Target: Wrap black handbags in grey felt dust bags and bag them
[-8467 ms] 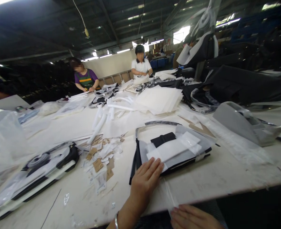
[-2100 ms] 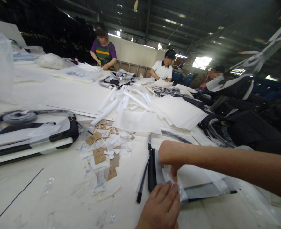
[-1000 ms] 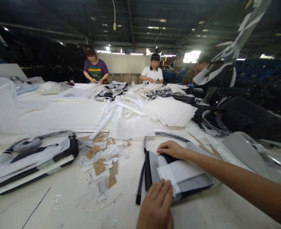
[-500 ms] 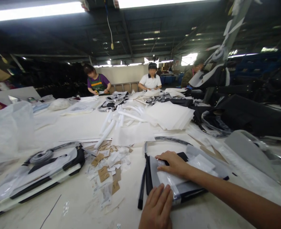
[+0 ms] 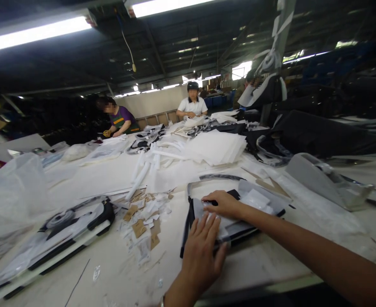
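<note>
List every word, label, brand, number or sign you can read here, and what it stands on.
No text can be read.
Brown tags: any print is too small and blurred.
Clear scrap: faint marks, unreadable.
Black-and-grey bundle: no lettering visible.

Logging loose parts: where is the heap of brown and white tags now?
In the head view, the tag heap lies on the table left of centre, between the person's left hand and the black-trimmed bundle farther left.

The bag [image 5: 276,200] is black and grey; the sheets [image 5: 216,147] white; the tags [image 5: 139,228] brown; the sleeve [image 5: 129,114] purple.
</note>
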`<state>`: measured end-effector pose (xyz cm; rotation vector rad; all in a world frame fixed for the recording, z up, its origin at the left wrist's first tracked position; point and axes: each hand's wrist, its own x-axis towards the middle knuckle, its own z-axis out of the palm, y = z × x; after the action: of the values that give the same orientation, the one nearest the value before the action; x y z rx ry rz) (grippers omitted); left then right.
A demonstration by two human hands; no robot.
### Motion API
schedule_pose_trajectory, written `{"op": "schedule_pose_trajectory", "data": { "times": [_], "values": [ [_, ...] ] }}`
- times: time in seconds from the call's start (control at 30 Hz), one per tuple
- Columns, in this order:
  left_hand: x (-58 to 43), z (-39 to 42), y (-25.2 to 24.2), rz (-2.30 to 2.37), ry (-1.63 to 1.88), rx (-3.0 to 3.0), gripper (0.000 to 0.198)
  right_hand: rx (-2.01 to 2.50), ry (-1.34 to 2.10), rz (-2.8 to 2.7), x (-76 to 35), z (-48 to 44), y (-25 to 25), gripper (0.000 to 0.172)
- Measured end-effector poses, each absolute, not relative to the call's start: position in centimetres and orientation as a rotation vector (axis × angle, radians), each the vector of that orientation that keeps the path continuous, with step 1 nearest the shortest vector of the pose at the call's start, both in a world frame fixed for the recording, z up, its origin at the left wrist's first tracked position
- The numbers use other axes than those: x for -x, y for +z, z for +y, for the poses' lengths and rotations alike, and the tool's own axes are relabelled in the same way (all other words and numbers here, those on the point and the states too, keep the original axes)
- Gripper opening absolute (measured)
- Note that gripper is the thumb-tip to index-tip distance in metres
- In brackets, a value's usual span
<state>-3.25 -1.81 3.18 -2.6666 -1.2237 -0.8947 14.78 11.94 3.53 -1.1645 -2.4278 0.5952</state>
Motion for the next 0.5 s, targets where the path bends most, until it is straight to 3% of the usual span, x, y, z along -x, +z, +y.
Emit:
{"op": "schedule_pose_trajectory", "data": {
  "times": [0.17, 0.5],
  "values": [
    [2.9, -1.2, 1.2, -1.024, -0.802, 2.548, 0.039, 1.169, 0.566, -2.406, -14.6, 11.5, 3.4, 0.039],
    [2.8, 1.0, -4.2, -0.717, -1.315, 2.154, 0.025, 1.168, 0.489, -2.310, -14.5, 10.4, 3.3, 0.036]
  ]
}}
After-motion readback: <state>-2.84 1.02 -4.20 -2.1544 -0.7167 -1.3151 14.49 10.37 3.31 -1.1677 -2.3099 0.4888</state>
